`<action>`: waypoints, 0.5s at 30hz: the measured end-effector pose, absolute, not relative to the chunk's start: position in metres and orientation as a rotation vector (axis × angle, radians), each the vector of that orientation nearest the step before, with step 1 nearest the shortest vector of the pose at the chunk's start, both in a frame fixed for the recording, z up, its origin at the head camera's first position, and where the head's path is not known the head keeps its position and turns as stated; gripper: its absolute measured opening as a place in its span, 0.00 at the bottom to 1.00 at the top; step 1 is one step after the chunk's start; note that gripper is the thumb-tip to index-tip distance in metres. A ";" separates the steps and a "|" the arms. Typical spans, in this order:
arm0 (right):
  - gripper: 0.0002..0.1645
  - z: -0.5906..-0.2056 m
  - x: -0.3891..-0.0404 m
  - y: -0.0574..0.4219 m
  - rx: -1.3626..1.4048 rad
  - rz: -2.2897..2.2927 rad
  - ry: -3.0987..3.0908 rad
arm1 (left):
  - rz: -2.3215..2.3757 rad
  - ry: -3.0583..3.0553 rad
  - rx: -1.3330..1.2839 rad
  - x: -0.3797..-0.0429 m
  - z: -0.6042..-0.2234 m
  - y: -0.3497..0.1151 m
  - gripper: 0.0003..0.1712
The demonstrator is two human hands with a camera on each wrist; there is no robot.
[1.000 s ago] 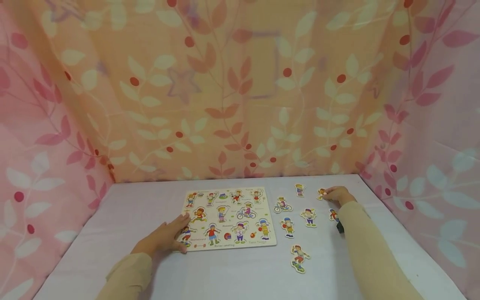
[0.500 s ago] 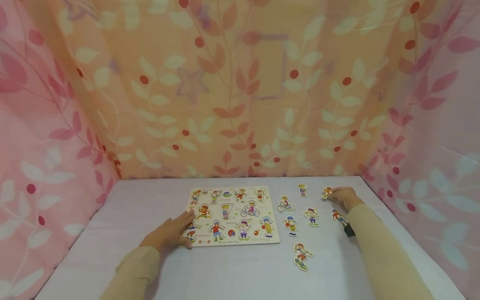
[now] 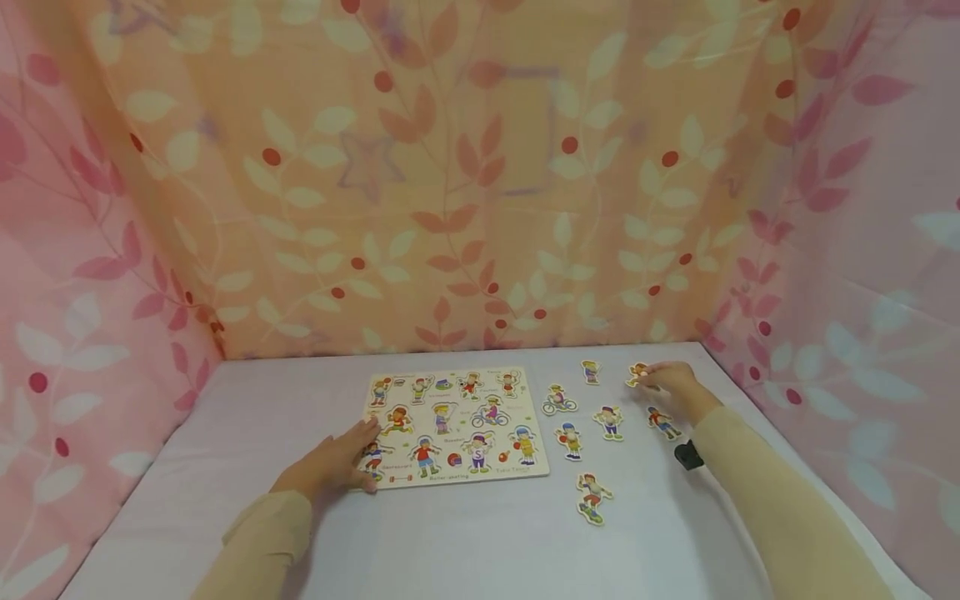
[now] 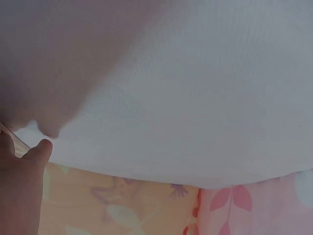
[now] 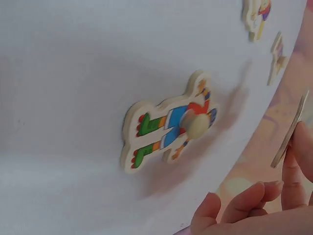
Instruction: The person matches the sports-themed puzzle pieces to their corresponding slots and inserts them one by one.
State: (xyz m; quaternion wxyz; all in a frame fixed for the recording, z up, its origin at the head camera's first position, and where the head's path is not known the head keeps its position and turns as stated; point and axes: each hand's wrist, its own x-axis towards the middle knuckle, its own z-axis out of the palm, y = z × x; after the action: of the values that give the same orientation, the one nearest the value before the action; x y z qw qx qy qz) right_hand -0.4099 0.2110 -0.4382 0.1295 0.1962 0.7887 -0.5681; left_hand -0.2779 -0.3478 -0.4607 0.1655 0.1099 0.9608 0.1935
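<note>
L hand [image 3: 339, 457] lies at L edge of the printed sports puzzle board [image 3: 501, 436], palm down; fingers reach onto the board's upper-L side, thumb set apart near the lower-L corner, w/ a gap btwn. Fingers fairly straight, not gripping anything. L forearm, in a beige sleeve [image 3: 262, 533], slants up & in from lower L. L wrist view gets only part of that hand at its edge, rest is white surface [image 3: 450, 542].

R hand [image 3: 678, 383] is stretched out to the far R, pinching a brown-haired figure piece [image 3: 637, 375] btwn thumb & fingertips. R wrist view has that piece edge-on, tilted, against the floral curtain [image 3: 450, 208]; other fingers curl in below. R forearm runs diag. from bottom R.

Nearest below R hand: roller-skater piece [image 5: 168, 125], flat, w/ round wooden knob [image 5: 198, 126]. Small black object [image 3: 688, 456] just by R sleeve.

Btwn board & R arm, loose on surface: golfer [image 3: 591, 372], cyclist [image 3: 559, 400], baseball player [image 3: 608, 422], blue-capped figure w/ red ball/bat [image 3: 569, 442] (too small to tell which), skateboarder [image 3: 594, 498] nearest the person.
</note>
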 end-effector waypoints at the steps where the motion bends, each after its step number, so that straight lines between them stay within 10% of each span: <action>1: 0.26 -0.437 -0.410 0.209 0.580 -1.655 2.301 | 0.548 2.736 0.310 -0.278 -0.461 -0.348 0.63; 15: 0.13 -0.428 -0.391 0.182 0.541 -1.649 2.416 | 0.567 2.712 0.320 -0.279 -0.459 -0.350 0.65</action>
State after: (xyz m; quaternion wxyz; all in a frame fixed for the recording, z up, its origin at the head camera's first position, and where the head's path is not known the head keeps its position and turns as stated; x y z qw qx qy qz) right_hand -0.3906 0.1815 -0.4285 0.0836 0.1811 0.8093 -0.5524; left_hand -0.2786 -0.3500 -0.4594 0.1755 0.1131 0.9572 0.2003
